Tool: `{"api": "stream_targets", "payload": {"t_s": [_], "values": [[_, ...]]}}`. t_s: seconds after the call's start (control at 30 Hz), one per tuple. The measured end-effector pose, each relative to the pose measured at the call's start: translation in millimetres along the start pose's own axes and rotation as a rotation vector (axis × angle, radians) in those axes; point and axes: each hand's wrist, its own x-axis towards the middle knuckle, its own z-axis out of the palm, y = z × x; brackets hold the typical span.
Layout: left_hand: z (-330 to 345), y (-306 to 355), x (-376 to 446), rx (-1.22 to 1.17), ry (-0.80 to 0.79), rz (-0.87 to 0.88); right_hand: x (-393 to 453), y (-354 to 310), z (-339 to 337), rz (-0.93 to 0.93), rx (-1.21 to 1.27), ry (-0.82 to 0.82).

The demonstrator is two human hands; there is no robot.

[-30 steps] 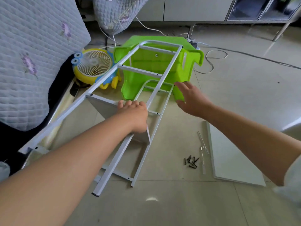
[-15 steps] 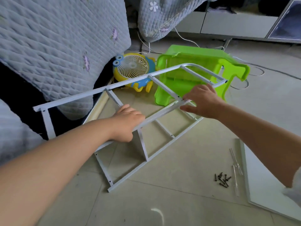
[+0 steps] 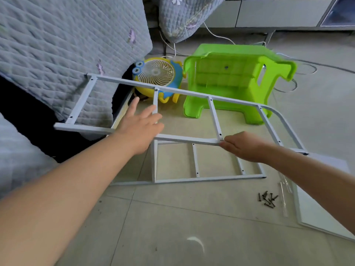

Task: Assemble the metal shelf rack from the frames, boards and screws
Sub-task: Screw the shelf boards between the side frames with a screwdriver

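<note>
I hold one white metal ladder frame (image 3: 182, 92) level above the floor, its curved end to the right. My right hand (image 3: 244, 146) grips its near rail beside a crossbar. My left hand (image 3: 140, 125) lies over the same rail further left with its fingers spread straight. A second white frame (image 3: 192, 180) lies flat on the tiles below. A small heap of dark screws (image 3: 268, 199) sits on the floor at the right, next to a white board (image 3: 317, 204).
A green plastic stool (image 3: 230, 79) lies on its side behind the frames, with a yellow and blue fan (image 3: 159, 73) to its left. A grey quilt (image 3: 67, 45) hangs at the left. White cables (image 3: 299, 81) trail beyond the stool. A clear plastic sleeve (image 3: 284, 194) lies by the screws.
The upper frame has swung round and now lies crosswise in front of me. My left hand has let go of the near rail and opened. My right hand still grips the rail.
</note>
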Motion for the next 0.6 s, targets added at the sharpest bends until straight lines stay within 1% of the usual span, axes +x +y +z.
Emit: {"api": "stream_targets", "payload": {"t_s": [0.07,0.1,0.17,0.27,0.33,0.47,0.6], "values": [[-3,9,-2,0.071,0.018,-0.085,-2,-3,9,0.005,0.017,0.02],[-2,14,-3,0.064,0.034,-0.126,-2,-4,13,-0.001,0.028,0.03],[2,27,-9,-0.036,0.062,-0.161,-4,-8,19,-0.004,0.041,0.043],[8,50,-17,-0.253,0.113,-0.111,-7,-9,25,-0.02,0.021,0.071],[7,65,-17,-0.362,0.164,-0.111,-9,-7,27,-0.036,0.035,0.087],[4,96,-1,-0.404,0.196,-0.077,-12,0,32,-0.055,0.083,0.104],[5,108,13,-0.389,0.214,-0.102,-24,25,39,-0.049,0.026,0.03]]}}
